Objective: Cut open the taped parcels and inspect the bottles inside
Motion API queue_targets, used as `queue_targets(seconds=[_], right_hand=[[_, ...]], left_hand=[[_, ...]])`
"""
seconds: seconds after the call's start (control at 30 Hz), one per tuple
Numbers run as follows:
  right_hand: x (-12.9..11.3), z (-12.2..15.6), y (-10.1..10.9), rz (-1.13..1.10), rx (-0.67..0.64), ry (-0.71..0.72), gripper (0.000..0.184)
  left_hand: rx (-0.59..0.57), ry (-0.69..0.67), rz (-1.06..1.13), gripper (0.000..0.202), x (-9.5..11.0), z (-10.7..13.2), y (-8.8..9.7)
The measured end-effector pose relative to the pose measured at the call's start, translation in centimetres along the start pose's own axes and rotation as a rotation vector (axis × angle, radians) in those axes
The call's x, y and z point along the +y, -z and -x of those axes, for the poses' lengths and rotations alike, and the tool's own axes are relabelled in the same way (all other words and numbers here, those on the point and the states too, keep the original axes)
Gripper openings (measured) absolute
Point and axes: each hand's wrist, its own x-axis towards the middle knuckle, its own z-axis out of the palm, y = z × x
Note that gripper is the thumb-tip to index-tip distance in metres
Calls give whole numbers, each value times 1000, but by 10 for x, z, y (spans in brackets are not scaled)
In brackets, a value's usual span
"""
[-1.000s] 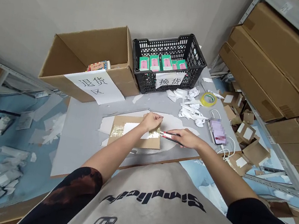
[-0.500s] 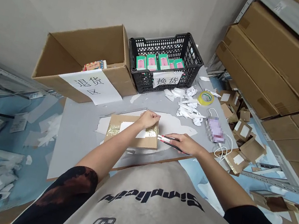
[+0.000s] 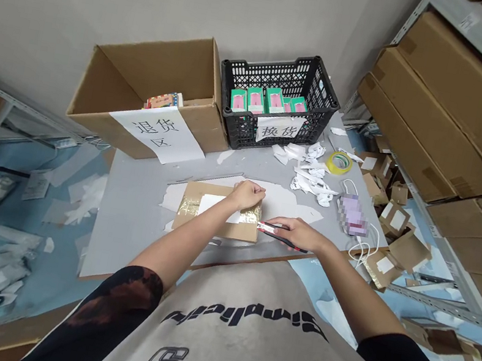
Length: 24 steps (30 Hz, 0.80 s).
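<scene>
A flat brown cardboard box [image 3: 185,220] lies on the table, with shiny tape and a white label on top. My left hand [image 3: 248,195] is closed at its far right corner; the fingertips are partly hidden. Scissors [image 3: 280,238] with red and black handles are in my right hand [image 3: 299,233], their handles somewhat apart. Their short blades point left and meet the right side of the box at the taped end. Torn pale paper [image 3: 291,211] is spread beneath the box.
Behind stand a big open carton [image 3: 136,140] with a paper sign and a black crate [image 3: 271,139] holding small green-and-pink boxes [image 3: 255,101]. To the right lie crumpled paper [image 3: 315,184], a tape roll [image 3: 338,163] and a phone [image 3: 354,215] with a white cable.
The whole view has shifted slightly, so the table things appear further right. Both hands stay at the box; the scissors' handles look a little closer together.
</scene>
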Motion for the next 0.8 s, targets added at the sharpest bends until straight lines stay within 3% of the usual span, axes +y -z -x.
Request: queue_targets(seconds=[0.1, 0.17, 0.23, 0.3, 0.37, 0.47, 0.57, 0.7, 0.8], right_hand=[[0, 3, -2, 4, 12, -5, 42], [2, 8, -2, -1, 57, 0, 42], [7, 15, -1, -26, 121, 1, 43], [13, 24, 1, -95, 204, -22, 47], [19, 28, 1, -223, 304, -62, 52], [22, 13, -5, -442, 514, -72, 52], [13, -28, -13, -548, 672, 31, 55], [-10, -83, -15, -490, 563, 134, 60], [-20, -94, -17, -372, 507, 123, 59]], left_hand=[[-10, -115, -111, 24, 1, 11, 12], [16, -221, -195, 18, -10, 28, 31], [152, -260, -270, 22, -33, 55, 54], [372, -120, -314, 33, -66, 89, 75], [525, 73, -262, 43, -101, 124, 84], [619, 313, 16, 50, -139, 165, 71], [572, 398, 268, 52, -149, 184, 43], [614, 349, 424, 60, -143, 187, 21], [606, 273, 500, 65, -144, 173, 23]])
